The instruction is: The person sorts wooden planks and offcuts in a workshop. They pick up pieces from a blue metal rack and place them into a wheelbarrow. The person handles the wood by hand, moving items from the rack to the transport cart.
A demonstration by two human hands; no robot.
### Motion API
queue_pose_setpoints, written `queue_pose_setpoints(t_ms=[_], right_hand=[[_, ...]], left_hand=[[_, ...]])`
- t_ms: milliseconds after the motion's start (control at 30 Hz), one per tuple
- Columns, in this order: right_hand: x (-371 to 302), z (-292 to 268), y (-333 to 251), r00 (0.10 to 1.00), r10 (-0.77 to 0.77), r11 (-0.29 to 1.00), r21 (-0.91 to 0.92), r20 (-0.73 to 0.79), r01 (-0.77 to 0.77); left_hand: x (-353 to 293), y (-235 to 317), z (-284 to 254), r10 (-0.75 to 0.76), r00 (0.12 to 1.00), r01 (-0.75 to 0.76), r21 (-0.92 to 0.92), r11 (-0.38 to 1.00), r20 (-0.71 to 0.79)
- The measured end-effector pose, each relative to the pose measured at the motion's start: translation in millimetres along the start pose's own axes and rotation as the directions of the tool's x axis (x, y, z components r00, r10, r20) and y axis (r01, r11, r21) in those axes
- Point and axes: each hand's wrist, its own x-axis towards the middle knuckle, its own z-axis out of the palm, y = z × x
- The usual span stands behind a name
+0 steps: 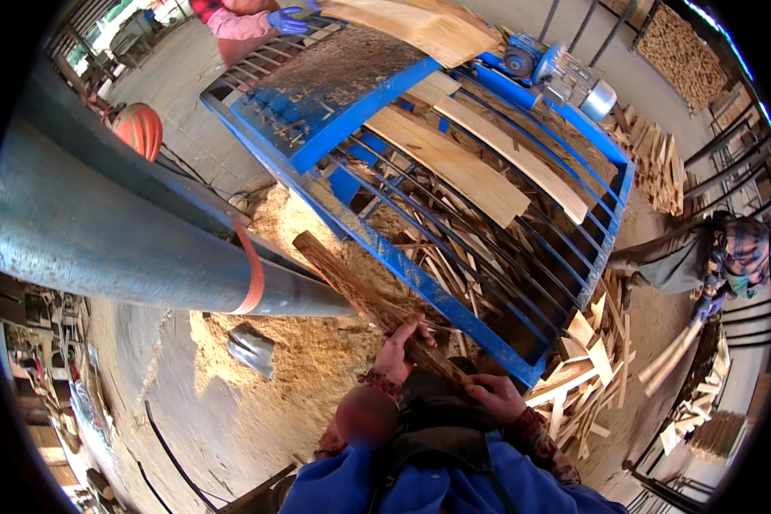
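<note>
Gripping a long, rough, reddish-brown strip of bark-edged wood (377,300), both bare hands are closed around its near end. The left hand (400,345) wraps it higher up, fingers curled over the top; the right hand (497,396) clamps it lower, toward five o'clock. The strip runs from the hands up toward eleven o'clock, lying along the lower edge of the blue steel rack with thin bars (420,274). Pale sawn planks (454,163) rest across that rack at one o'clock. Sawdust (317,351) heaps at nine o'clock beside a wide grey metal pipe (103,231).
</note>
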Motion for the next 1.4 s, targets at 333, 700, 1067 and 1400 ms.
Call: queue_pose_setpoints(t_ms=[333,700,1067,1400], right_hand=[[19,-38,-14,0.964,-0.213,0.946,-0.280,-0.159,0.163],[55,-52,-5,0.909,-0.343,0.927,-0.243,-0.235,0.287],[95,-96,-43,0.842,-0.407,0.909,-0.249,-0.354,0.334],[89,-106,-45,0.833,-0.459,0.873,-0.329,-0.309,0.359]], left_hand=[[20,-19,10,0.018,0.999,-0.012,0.160,0.987,-0.038],[29,-35,6,0.039,0.998,-0.023,0.266,0.964,-0.057],[31,-40,9,0.022,0.992,0.016,0.291,0.957,-0.126],[32,-46,9,0.048,0.980,0.002,0.251,0.968,-0.191]])
